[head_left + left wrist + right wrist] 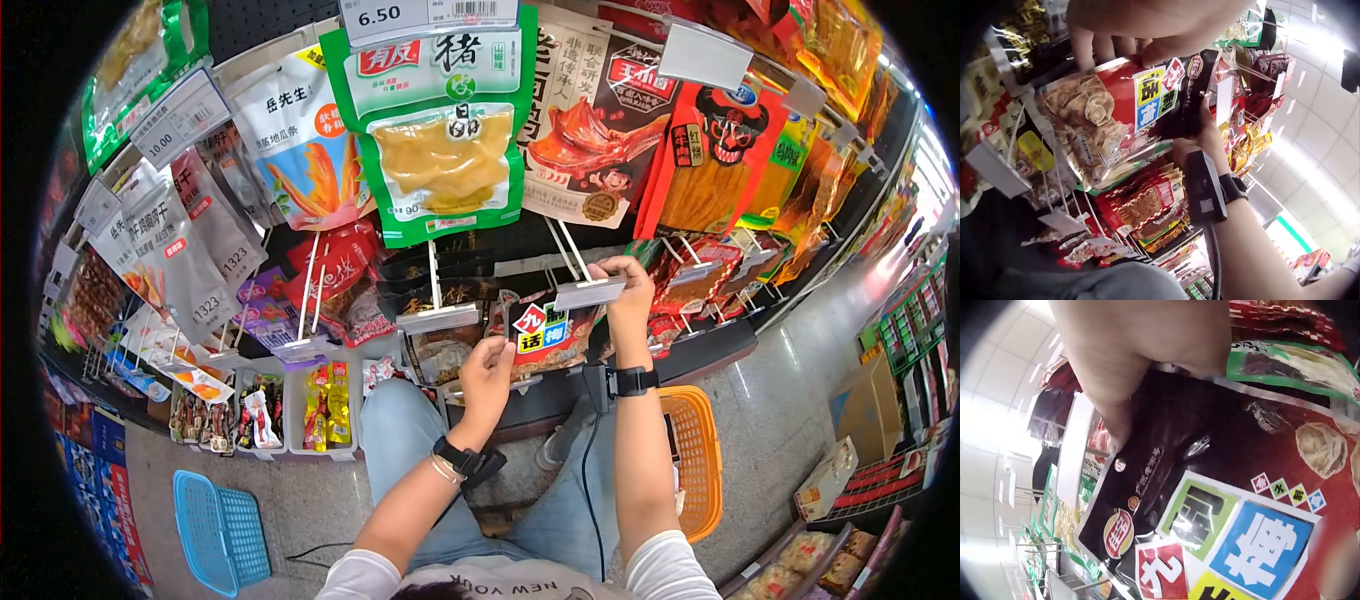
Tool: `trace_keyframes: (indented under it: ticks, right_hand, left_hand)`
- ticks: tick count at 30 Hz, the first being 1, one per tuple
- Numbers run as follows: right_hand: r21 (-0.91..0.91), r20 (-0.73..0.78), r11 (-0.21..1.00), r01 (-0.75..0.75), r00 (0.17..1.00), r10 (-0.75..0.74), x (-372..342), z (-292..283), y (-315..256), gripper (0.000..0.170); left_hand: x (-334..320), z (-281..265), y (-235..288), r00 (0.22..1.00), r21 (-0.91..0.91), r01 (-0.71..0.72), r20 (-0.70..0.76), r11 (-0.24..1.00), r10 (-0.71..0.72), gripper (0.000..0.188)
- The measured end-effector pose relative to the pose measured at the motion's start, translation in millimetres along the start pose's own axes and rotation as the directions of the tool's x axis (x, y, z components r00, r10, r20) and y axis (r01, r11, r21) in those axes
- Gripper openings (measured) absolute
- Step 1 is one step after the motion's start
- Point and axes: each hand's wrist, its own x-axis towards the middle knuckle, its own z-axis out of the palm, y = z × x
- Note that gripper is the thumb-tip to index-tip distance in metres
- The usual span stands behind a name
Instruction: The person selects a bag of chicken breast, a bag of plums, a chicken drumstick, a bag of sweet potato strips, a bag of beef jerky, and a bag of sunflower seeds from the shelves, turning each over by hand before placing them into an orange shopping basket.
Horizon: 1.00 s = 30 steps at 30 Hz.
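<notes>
Steadying a dark-and-red snack packet (548, 352) seems to be my step here, with it held just beneath a price tag (590, 293), near the shelf (715, 350). My left grip (486, 378) pinches one edge; my right grip (630, 300) pinches the dark end, beside that tag. I cannot tell whether the packet hangs on a hook (576, 250). As I judge it, the next move calls for firm pinches and guiding the packet past the tag without creasing it.
</notes>
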Motion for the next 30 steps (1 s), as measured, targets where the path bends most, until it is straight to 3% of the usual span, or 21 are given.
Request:
trace_keyframes:
  ticks: [6, 9, 12, 17, 20, 24, 30]
  right_hand:
    - [-0.076, -0.064, 0.997, -0.019, 0.998, 0.014, 9, 8, 7, 0.014]
    - [-0.049, -0.021, 0.996, -0.072, 0.997, 0.071, 3, -1, 6, 0.015]
    - [0.116, 0.044, 0.992, -0.049, 0.998, 0.045, -4, -6, 11, 0.017]
    - [-0.151, 0.156, 0.988, 0.023, 0.988, 0.0, -11, -8, -5, 0.026]
    - [-0.186, 0.101, 0.983, -0.008, 0.994, 0.027, -11, -8, 4, 0.023]
    - [-0.014, 0.08, 0.999, -0.042, 0.996, 0.043, -9, -2, 9, 0.021]
    - [-0.023, 0.009, 1.0, -0.004, 1.0, 0.004, -7, -10, 22, 0.022]
  left_hand:
    - [3, 8, -10, 0.997, -0.022, 0.006, -0.079, 1.0, -0.008, 0.019]
    - [-4, 5, -6, 0.993, 0.044, -0.081, -0.083, 0.996, 0.084, 0.018]
    - [-11, -1, -7, 0.996, 0.031, -0.059, -0.058, 0.998, 0.061, 0.017]
    - [-17, -7, -18, 0.998, 0.025, -0.037, -0.058, 0.999, 0.038, 0.017]
    - [-20, -8, -15, 0.999, 0.027, -0.017, -0.041, 0.999, 0.018, 0.015]
    - [-18, -6, -3, 0.998, 0.041, -0.011, -0.064, 0.999, 0.014, 0.013]
    - [-18, -5, 5, 0.998, 0.074, -0.053, -0.026, 0.996, 0.055, 0.016]
